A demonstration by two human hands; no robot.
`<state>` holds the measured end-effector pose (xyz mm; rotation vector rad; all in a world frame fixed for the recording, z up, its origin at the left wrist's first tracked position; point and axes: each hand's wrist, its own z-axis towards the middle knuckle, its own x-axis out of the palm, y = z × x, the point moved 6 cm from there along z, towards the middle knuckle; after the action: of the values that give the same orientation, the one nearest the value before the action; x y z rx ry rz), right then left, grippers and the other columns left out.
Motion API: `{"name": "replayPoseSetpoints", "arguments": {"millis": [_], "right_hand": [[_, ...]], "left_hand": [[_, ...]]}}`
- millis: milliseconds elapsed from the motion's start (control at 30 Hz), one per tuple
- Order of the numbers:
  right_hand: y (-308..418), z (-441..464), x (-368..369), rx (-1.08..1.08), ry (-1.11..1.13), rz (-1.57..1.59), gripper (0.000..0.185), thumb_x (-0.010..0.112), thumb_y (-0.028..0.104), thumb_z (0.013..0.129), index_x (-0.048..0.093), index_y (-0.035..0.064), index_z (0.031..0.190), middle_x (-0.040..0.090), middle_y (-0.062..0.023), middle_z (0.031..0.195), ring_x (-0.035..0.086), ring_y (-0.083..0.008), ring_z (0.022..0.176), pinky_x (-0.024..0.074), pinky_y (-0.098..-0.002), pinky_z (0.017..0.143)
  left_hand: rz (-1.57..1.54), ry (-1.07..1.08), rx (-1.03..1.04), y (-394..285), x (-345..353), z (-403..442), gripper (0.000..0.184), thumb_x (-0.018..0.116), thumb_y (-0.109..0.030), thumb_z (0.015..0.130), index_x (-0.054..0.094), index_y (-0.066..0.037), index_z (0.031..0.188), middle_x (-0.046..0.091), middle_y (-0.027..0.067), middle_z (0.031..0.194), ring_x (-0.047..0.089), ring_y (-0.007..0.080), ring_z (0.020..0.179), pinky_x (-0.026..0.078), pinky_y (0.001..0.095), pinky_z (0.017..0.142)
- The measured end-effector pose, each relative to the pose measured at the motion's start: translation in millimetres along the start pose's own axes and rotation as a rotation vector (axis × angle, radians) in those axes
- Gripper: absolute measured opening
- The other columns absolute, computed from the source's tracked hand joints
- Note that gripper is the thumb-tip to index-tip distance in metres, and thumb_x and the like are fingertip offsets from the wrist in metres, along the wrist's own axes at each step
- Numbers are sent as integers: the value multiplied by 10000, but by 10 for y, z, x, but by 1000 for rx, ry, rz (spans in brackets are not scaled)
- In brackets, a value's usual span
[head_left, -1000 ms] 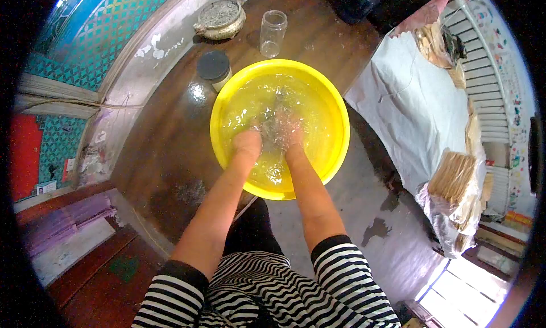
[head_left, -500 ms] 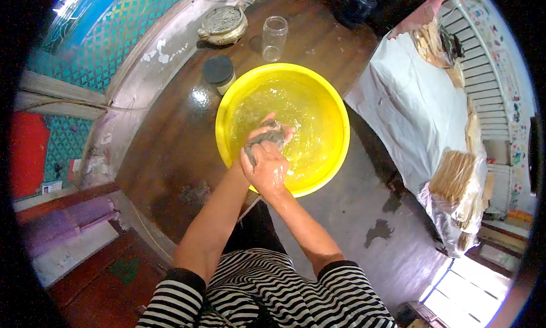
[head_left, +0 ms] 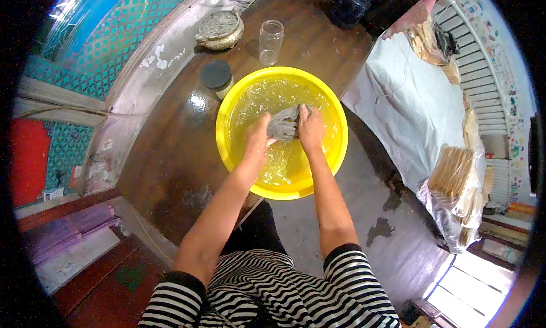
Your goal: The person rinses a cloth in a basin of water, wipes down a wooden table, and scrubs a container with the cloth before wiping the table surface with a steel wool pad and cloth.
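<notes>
A wet grey cloth (head_left: 283, 125) is stretched between my two hands over the water in a yellow basin (head_left: 226, 152). My left hand (head_left: 259, 133) grips the cloth's left end, its fingers partly hidden behind the fabric. At the other end, my right hand (head_left: 310, 128) is closed on the cloth with the thumb on top. The water around them is rippled and splashing. Both forearms reach in over the basin's near rim.
The basin stands on a dark wooden table (head_left: 165, 152). Beyond it are a black-lidded jar (head_left: 217, 78), a clear glass jar (head_left: 271, 42) and a round pot (head_left: 220, 29). To the right, a white sheet (head_left: 409, 100) covers a surface bearing a bundle of thin brown sticks (head_left: 451, 170).
My hands have moved apart from being clasped together around the bunched cloth. The cloth is now spread between them, and the water is more disturbed.
</notes>
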<state>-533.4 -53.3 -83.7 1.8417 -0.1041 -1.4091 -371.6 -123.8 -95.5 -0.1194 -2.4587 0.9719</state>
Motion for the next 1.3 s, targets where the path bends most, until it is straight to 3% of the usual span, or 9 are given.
{"name": "replayPoseSetpoints", "arguments": {"millis": [100, 433, 567, 600, 733, 867, 967, 1133, 1300], "right_hand": [[17, -186, 277, -259, 95, -187, 497, 496, 366, 910, 463, 2, 1247, 478, -309, 1218, 549, -448, 1000, 466, -485, 806], [-420, -126, 1077, -435, 169, -548, 494, 563, 269, 839, 469, 91, 1291, 519, -260, 1242, 587, -361, 1049, 499, -482, 828], [-246, -58, 953, -173, 431, -247, 500, 568, 330, 862, 487, 28, 1252, 603, -265, 1098, 633, -378, 936, 511, -470, 788], [-140, -89, 867, -86, 473, -109, 503, 571, 337, 865, 495, 8, 1237, 627, -253, 1050, 641, -377, 904, 511, -460, 782], [265, -449, 314, 227, 567, 620, 381, 558, 295, 907, 536, 2, 1149, 644, -141, 898, 635, -231, 796, 505, -341, 700], [79, -690, 180, 284, 537, 884, 331, 527, 266, 941, 522, 16, 1158, 624, -77, 961, 616, -168, 839, 495, -308, 673], [-74, -823, 208, 399, 140, 1197, 354, 505, 299, 950, 505, 39, 1190, 600, -67, 1065, 600, -167, 915, 498, -318, 697], [140, -939, 304, 684, 695, 1812, 466, 404, 446, 965, 439, 107, 1283, 568, -107, 1200, 597, -263, 1054, 528, -431, 865], [212, -821, 82, 537, 656, 1621, 471, 490, 393, 949, 420, 86, 1299, 559, -133, 1198, 609, -245, 1038, 562, -399, 830]], "left_hand": [[1175, -207, 414, -135, 59, -71, 734, 649, -189, 804, 285, -226, 1440, 336, 266, 1370, 506, 398, 1112, 443, 447, 910], [1981, 169, 129, 462, -166, 496, 627, 559, -149, 842, 322, -153, 1422, 275, 172, 1469, 428, 377, 1239, 333, 463, 1039], [613, 65, 213, 307, -145, 549, 589, 552, -336, 890, 366, -110, 1401, 430, 143, 1383, 474, 351, 1187, 407, 506, 957], [311, -90, -101, 168, -72, 274, 584, 555, -427, 891, 426, -85, 1346, 527, 109, 1275, 519, 300, 1129, 435, 494, 932], [-464, 299, -330, 218, 88, 258, 555, 629, -460, 847, 488, -94, 1240, 567, 118, 1164, 535, 303, 1105, 482, 516, 826], [-387, 249, -231, 87, 174, 57, 404, 671, -258, 844, 537, -47, 1162, 605, 136, 1074, 613, 271, 977, 520, 436, 812], [-382, 177, -117, 232, 199, 78, 325, 643, -160, 841, 553, -29, 1124, 613, 120, 1047, 620, 259, 951, 523, 419, 810], [297, 364, 574, -94, 371, -319, 337, 577, -86, 833, 536, -5, 1157, 601, 83, 1018, 601, 209, 928, 493, 349, 834], [154, 591, 293, -265, 611, -231, 386, 539, -155, 861, 514, -31, 1226, 518, 105, 1276, 497, 217, 1158, 379, 365, 1009]]}}
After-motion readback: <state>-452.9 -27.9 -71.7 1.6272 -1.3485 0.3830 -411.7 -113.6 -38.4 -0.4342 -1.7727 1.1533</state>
